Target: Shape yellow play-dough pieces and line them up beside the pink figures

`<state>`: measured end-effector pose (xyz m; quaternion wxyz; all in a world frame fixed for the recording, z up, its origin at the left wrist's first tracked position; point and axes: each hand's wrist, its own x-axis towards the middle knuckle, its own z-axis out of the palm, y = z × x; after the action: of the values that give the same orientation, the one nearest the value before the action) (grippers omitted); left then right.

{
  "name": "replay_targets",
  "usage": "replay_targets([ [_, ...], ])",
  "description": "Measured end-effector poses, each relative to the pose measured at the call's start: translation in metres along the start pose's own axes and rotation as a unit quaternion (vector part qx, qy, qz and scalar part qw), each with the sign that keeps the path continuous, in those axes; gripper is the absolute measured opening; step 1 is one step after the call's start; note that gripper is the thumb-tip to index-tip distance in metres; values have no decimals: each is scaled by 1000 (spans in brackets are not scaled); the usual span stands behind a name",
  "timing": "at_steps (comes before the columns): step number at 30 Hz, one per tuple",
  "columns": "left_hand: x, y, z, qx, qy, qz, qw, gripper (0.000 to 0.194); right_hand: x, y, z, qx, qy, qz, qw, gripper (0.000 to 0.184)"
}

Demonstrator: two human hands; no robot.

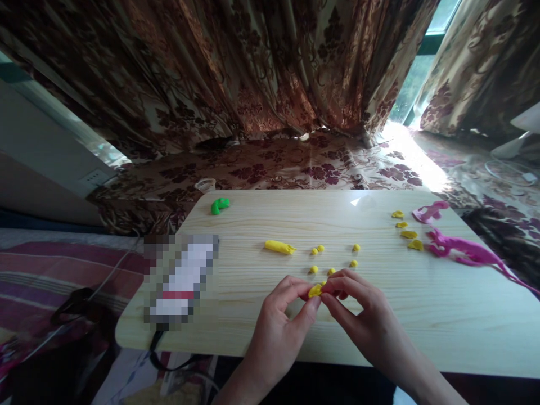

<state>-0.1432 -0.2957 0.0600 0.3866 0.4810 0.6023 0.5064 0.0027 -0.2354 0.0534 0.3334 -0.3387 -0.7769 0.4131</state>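
Observation:
Near the table's front edge, my left hand pinches a small flattened piece of yellow modelling clay between thumb and fingers. The fingertips of my right hand are closed on the same piece from the other side. Just beyond my hands lie several small yellow clay balls, one partly hidden by my fingers. A yellow clay roll with a ragged right end rests to their left. Several thin, shaped yellow clay pieces form a column on the right.
The light wooden table carries a curled green clay shape at back left and a long magenta clay figure at right. A pink clay piece lies behind it. A blurred-out object with a black strap lies left. Patterned curtains hang behind.

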Motion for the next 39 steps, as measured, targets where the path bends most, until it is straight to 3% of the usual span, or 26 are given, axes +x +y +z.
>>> replay_targets([
  [8,-2,-2,-1,79,1,46,996,23,-1,-1,-3,-14,-21,-9,1000,16],
  [19,-9,3,8,93,51,45,993,22,-6,-1,5,-64,74,-102,990,20],
  [24,-10,1,11,31,52,5,998,24,-10,2,7,-27,111,-74,991,18],
  [30,-8,-1,9,24,25,-22,999,22,-9,-1,-5,-18,41,-57,997,17],
  [35,-9,1,9,42,18,-8,999,21,-1,-6,-18,-75,-28,-78,994,21],
  [39,-11,3,7,-3,-20,-38,999,22,4,-10,-24,-74,-77,-93,990,18],
])
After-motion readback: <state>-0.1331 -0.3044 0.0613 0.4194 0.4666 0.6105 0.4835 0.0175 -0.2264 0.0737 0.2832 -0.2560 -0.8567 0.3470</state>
